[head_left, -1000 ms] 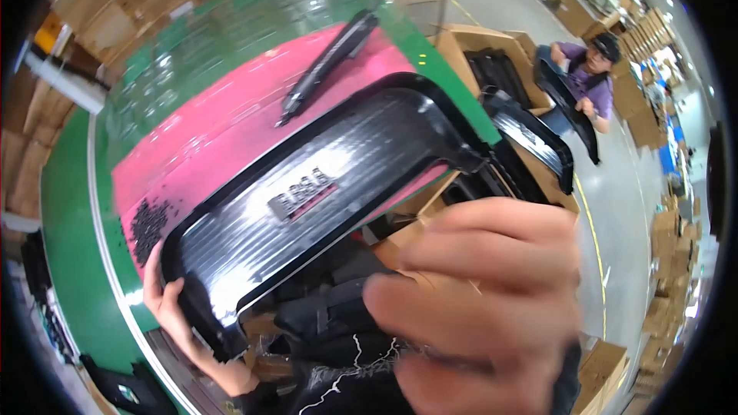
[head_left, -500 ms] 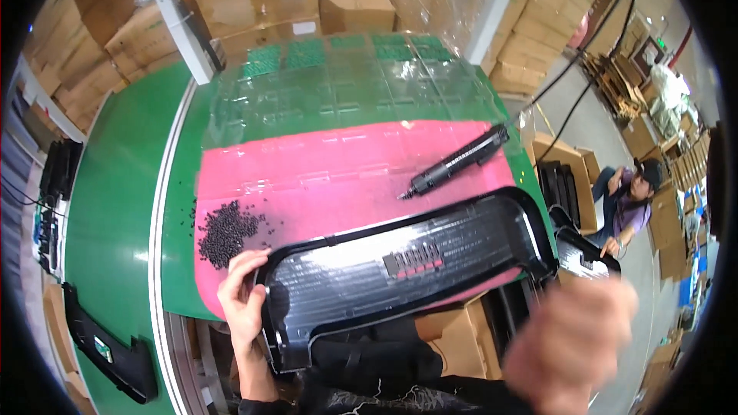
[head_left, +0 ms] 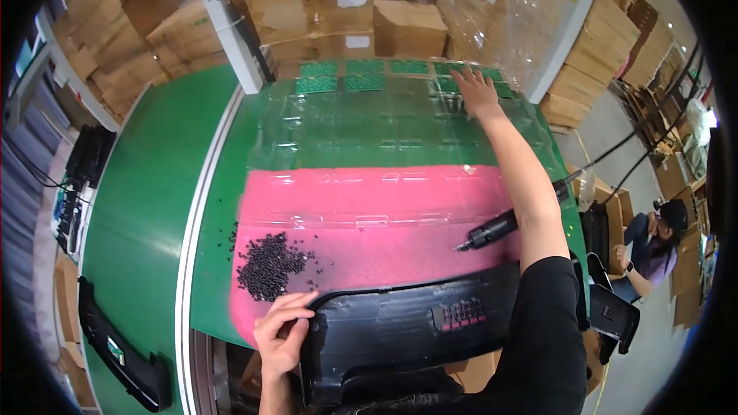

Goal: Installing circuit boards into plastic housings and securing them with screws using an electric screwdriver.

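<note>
A long black plastic panel (head_left: 392, 330) lies along the near edge of the table, a slotted patch of small openings in its middle. Its left end is pinched between the thumb and fingers of my left hand (head_left: 283, 334). Stretched far forward, my right hand (head_left: 478, 94) has its fingers spread over small green circuit boards (head_left: 364, 82) in a clear plastic tray (head_left: 346, 132); whether the fingertips touch a board I cannot tell. My right forearm passes over a black electric screwdriver (head_left: 492, 230) and hides part of it. A heap of small black screws (head_left: 269, 265) sits beyond my left hand.
A pink mat (head_left: 369, 250) covers the near part of the green table. Another black panel (head_left: 123, 350) lies at the left, past a white rail (head_left: 201, 207). Cardboard boxes (head_left: 307, 8) stack up behind. A seated person (head_left: 657, 250) is at the right beside a carton.
My right hand has swung from the near right out to the far boards, its fingers now spread. My left hand keeps hold of the panel. The view has shifted.
</note>
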Demonstrator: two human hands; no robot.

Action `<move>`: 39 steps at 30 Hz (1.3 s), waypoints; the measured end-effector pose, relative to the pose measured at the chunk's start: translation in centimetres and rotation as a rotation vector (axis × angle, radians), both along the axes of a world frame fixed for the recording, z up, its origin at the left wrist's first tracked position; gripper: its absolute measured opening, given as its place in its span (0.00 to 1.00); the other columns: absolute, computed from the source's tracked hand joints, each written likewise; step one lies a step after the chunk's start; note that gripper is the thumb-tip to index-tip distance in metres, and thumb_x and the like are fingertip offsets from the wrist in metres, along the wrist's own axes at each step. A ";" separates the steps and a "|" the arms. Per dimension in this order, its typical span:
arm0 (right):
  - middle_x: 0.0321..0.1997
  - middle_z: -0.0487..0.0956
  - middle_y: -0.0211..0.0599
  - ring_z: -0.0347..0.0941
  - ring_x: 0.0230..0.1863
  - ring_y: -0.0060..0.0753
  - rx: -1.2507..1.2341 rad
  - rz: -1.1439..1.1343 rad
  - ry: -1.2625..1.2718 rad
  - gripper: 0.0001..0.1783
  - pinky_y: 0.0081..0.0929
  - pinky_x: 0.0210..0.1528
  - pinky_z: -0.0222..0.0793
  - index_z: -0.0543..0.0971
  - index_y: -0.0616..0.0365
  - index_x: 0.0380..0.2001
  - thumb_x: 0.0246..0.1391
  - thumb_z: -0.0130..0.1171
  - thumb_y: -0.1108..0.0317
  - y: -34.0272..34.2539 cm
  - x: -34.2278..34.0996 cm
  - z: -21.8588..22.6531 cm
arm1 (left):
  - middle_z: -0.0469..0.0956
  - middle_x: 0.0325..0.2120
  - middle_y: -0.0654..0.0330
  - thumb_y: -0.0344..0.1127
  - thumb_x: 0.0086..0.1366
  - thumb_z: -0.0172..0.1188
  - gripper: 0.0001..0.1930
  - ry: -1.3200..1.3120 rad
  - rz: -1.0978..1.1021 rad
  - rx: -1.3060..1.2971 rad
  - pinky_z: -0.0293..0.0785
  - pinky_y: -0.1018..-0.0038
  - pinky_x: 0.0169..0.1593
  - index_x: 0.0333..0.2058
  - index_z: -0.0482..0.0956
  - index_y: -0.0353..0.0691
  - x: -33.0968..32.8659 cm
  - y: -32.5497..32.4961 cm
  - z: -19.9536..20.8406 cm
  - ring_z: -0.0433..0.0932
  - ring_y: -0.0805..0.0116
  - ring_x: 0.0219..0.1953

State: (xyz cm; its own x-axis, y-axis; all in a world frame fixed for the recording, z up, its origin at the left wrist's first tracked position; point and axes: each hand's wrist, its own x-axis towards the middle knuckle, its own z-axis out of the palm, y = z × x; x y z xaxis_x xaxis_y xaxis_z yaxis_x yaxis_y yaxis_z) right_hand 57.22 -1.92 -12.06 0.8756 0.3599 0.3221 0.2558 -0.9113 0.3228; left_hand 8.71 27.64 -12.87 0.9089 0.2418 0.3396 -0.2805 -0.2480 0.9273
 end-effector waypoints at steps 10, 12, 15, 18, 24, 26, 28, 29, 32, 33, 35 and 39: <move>0.45 0.76 0.48 0.72 0.50 0.46 0.302 0.277 -0.216 0.36 0.39 0.53 0.67 0.52 0.52 0.64 0.52 0.52 0.70 1.1 -2.2 3.7 | 0.80 0.37 0.46 0.17 0.52 0.57 0.04 -0.044 0.062 0.052 0.71 0.65 0.47 0.27 0.76 0.30 0.1 -0.1 -0.1 0.77 0.55 0.43; 0.41 0.77 0.53 0.75 0.44 0.50 0.732 0.507 -0.106 0.40 0.37 0.49 0.70 0.52 0.54 0.64 0.49 0.58 0.68 3.7 -6.8 7.2 | 0.80 0.36 0.48 0.18 0.52 0.57 0.03 -0.091 0.083 0.041 0.69 0.63 0.49 0.26 0.76 0.31 0.1 -0.3 -0.2 0.76 0.54 0.42; 0.49 0.74 0.52 0.73 0.51 0.39 1.110 0.770 0.166 0.44 0.33 0.51 0.72 0.50 0.61 0.63 0.49 0.62 0.65 6.4 -17.7 11.8 | 0.79 0.38 0.50 0.19 0.49 0.59 0.06 -0.163 0.051 0.260 0.69 0.63 0.49 0.29 0.76 0.32 -0.1 0.5 0.7 0.74 0.55 0.42; 0.46 0.72 0.48 0.73 0.47 0.37 1.587 0.807 0.813 0.42 0.37 0.52 0.72 0.51 0.55 0.64 0.47 0.58 0.81 7.7 -29.2 15.2 | 0.77 0.42 0.50 0.23 0.45 0.66 0.18 -0.146 0.004 0.314 0.70 0.65 0.50 0.39 0.76 0.31 1.8 0.8 3.6 0.75 0.56 0.44; 0.51 0.69 0.62 0.72 0.52 0.45 1.391 1.138 0.682 0.45 0.37 0.54 0.71 0.45 0.61 0.62 0.46 0.60 0.76 5.0 -36.4 13.2 | 0.78 0.41 0.51 0.32 0.43 0.74 0.31 -0.113 -0.270 -0.039 0.76 0.72 0.45 0.48 0.73 0.30 4.7 -5.4 10.8 0.79 0.66 0.41; 0.55 0.67 0.64 0.69 0.55 0.45 1.587 1.028 0.670 0.44 0.39 0.57 0.68 0.45 0.61 0.62 0.46 0.58 0.79 3.5 -38.1 13.0 | 0.80 0.38 0.55 0.30 0.44 0.72 0.28 -0.274 -0.238 0.181 0.78 0.75 0.42 0.46 0.76 0.34 6.2 -6.2 10.7 0.80 0.70 0.36; 0.56 0.66 0.65 0.67 0.57 0.44 1.610 0.844 0.624 0.43 0.39 0.59 0.65 0.45 0.60 0.62 0.47 0.57 0.81 2.1 -39.4 12.6 | 0.75 0.45 0.52 0.24 0.45 0.70 0.30 -0.187 -0.394 0.170 0.74 0.74 0.47 0.50 0.71 0.27 6.6 -6.6 10.6 0.76 0.70 0.43; 0.58 0.66 0.59 0.66 0.58 0.40 1.564 0.821 0.587 0.41 0.36 0.60 0.62 0.47 0.63 0.63 0.51 0.58 0.74 1.3 -39.6 11.9 | 0.76 0.44 0.54 0.23 0.45 0.69 0.29 -0.186 -0.413 0.127 0.74 0.74 0.47 0.50 0.72 0.28 6.9 -7.0 10.3 0.75 0.71 0.42; 0.56 0.69 0.50 0.69 0.55 0.35 1.530 0.748 0.534 0.38 0.31 0.58 0.64 0.48 0.66 0.64 0.54 0.55 0.79 -1.2 -40.8 10.3 | 0.76 0.41 0.55 0.23 0.46 0.68 0.28 -0.093 -0.474 0.158 0.74 0.74 0.47 0.49 0.73 0.30 7.7 -7.4 9.4 0.75 0.72 0.41; 0.56 0.70 0.48 0.68 0.56 0.34 1.442 0.712 0.524 0.33 0.30 0.59 0.62 0.50 0.68 0.64 0.58 0.51 0.77 -2.2 -40.9 9.6 | 0.77 0.37 0.57 0.24 0.47 0.68 0.25 -0.068 -0.490 0.150 0.75 0.76 0.44 0.47 0.75 0.31 7.8 -7.7 8.9 0.75 0.73 0.39; 0.54 0.72 0.45 0.69 0.54 0.31 1.396 0.545 0.508 0.30 0.28 0.57 0.63 0.58 0.66 0.61 0.57 0.53 0.75 -3.0 -41.2 8.1 | 0.77 0.36 0.57 0.25 0.46 0.68 0.24 0.013 -0.537 0.205 0.76 0.77 0.41 0.45 0.76 0.32 8.1 -7.8 8.2 0.75 0.73 0.38; 0.51 0.74 0.45 0.70 0.53 0.39 1.061 0.375 0.628 0.28 0.32 0.57 0.62 0.68 0.63 0.54 0.48 0.62 0.72 -5.5 -40.6 5.7 | 0.76 0.30 0.60 0.30 0.44 0.70 0.21 0.223 -0.667 0.379 0.74 0.78 0.31 0.39 0.75 0.34 8.8 -8.0 6.1 0.76 0.74 0.29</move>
State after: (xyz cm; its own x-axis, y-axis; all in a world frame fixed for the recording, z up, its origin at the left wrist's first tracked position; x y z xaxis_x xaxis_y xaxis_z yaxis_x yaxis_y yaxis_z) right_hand 16.58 -7.41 -6.38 0.8819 0.4389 0.1721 0.3943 -0.4864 -0.7797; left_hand 17.51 19.68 -6.77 0.8774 -0.4725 0.0831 -0.2988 -0.4026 0.8652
